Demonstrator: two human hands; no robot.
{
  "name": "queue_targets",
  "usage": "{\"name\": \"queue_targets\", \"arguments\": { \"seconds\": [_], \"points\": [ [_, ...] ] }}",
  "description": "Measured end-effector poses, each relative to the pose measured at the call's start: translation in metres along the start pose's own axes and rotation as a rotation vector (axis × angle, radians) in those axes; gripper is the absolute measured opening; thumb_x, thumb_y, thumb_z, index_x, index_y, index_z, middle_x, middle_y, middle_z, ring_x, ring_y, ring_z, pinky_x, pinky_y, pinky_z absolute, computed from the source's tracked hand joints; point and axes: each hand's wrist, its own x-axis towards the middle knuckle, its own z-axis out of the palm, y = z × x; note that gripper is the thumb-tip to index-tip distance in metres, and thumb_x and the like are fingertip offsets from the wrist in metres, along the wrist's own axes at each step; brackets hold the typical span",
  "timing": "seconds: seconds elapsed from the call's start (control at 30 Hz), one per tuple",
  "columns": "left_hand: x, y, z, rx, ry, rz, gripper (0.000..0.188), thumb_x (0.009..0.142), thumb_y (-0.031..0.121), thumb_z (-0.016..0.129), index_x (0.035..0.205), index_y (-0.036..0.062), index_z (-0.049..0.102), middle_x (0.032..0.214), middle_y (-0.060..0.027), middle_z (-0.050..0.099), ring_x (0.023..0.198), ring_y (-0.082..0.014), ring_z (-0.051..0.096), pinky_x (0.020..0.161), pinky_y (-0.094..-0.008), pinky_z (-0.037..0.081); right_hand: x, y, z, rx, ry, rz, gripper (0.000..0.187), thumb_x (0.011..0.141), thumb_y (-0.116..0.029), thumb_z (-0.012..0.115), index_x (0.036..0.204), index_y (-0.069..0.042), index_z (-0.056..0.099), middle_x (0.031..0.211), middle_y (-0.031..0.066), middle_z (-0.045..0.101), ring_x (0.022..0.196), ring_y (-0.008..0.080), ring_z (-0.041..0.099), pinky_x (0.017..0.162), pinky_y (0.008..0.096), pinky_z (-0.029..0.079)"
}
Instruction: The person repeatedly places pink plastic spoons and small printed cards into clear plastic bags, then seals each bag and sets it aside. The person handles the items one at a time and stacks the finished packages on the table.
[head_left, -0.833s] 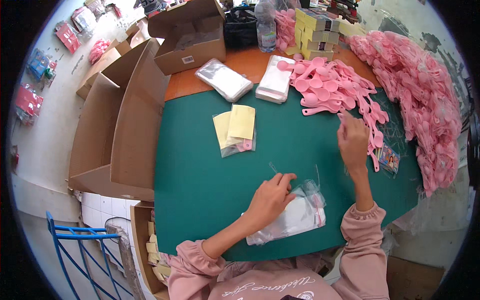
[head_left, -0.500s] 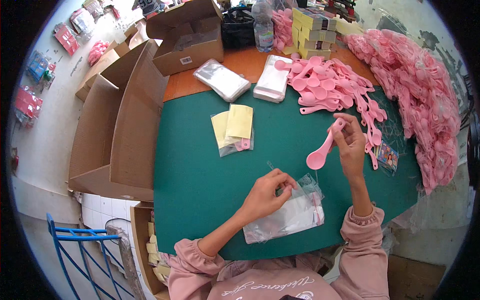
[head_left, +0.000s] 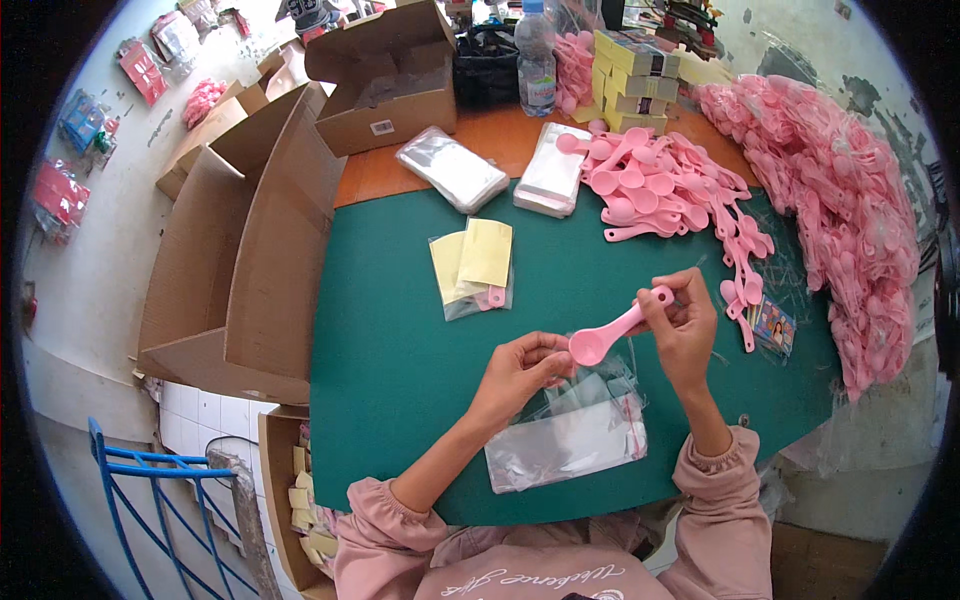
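My right hand (head_left: 683, 325) pinches a pink measuring spoon (head_left: 615, 332) by the handle end. Its bowl points left and sits right by the fingertips of my left hand (head_left: 522, 378). The left fingers are closed on what looks like the top of a clear plastic bag (head_left: 588, 395), largely see-through and partly hidden by the hand. Beneath lies a stack of clear plastic bags (head_left: 560, 448) near the table's front edge. Farther off, two filled clear packets with yellow cards (head_left: 487, 252) overlap, a pink handle end showing in one.
A heap of pink spoons (head_left: 650, 185) lies at the back right, beside a large bagged mass of spoons (head_left: 820, 180). Two bundles of clear bags (head_left: 452, 168) and stacked yellow card blocks (head_left: 632, 85) are at the back. An open cardboard box (head_left: 285, 240) borders the table's left.
My right hand has come down and left with the spoon, which now lies more level, its bowl at my left fingers. My left hand has shifted slightly left.
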Motion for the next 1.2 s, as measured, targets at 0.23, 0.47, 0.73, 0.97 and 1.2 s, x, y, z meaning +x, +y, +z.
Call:
{"name": "queue_targets", "arguments": {
  "seconds": [0.23,0.47,0.73,0.97,1.2],
  "points": [
    [0.002,-0.003,0.0,0.085,-0.012,0.034,0.03,0.085,0.014,0.057,0.111,-0.0001,0.055,0.095,-0.0061,0.063,0.081,-0.0091,0.058,0.069,-0.0219,0.047,-0.007,0.003,0.009,-0.095,-0.224,0.128,0.022,0.078,0.0,0.062,0.091,0.002,0.045,0.073,0.0078,0.057,0.064,0.0121,0.061,0.052,0.0236,0.053],
    [0.002,0.002,-0.016,0.19,-0.209,-0.123,0.035,0.091,0.026,0.048,0.113,-0.0001,0.054,0.096,-0.007,0.062,0.086,-0.0116,0.058,0.074,-0.0241,0.048,-0.011,0.003,0.015,-0.083,-0.17,0.152,0.029,0.077,-0.004,0.064,0.096,0.001,0.042,0.075,0.0089,0.058,0.065,0.0125,0.061,0.054,0.0231,0.052],
    [-0.006,0.024,-0.017,0.093,-0.317,-0.044,0.04,0.092,0.028,0.044,0.113,-0.0049,0.052,0.098,-0.0079,0.061,0.089,-0.0138,0.059,0.079,-0.0261,0.048,-0.012,0.004,0.016,-0.06,-0.232,-0.153,0.036,0.091,-0.034,0.043,0.101,0.001,0.044,0.083,0.0133,0.062,0.077,0.0182,0.062,0.065,0.028,0.052],
    [-0.007,0.025,-0.009,-0.111,-0.266,0.033,0.04,0.093,0.029,0.042,0.111,-0.0049,0.053,0.098,-0.0133,0.062,0.089,-0.0177,0.06,0.078,-0.0278,0.049,-0.01,-0.018,0.008,-0.186,-0.604,-0.316,0.063,0.089,-0.054,0.029,0.11,0.001,0.05,0.116,0.0197,0.052,0.107,0.0279,0.051,0.088,0.0384,0.041],
    [-0.026,0.054,-0.03,-0.066,-0.353,0.452,0.044,0.092,0.034,0.04,0.113,-0.0035,0.052,0.104,-0.0207,0.059,0.094,-0.0234,0.059,0.082,-0.0328,0.046,0.018,-0.03,-0.117,-0.607,-0.064,-0.06,0.053,0.086,-0.047,0.044,0.111,-0.001,0.054,0.123,0.0172,0.046,0.111,0.0294,0.047,0.088,0.0403,0.04]
  ]
}}
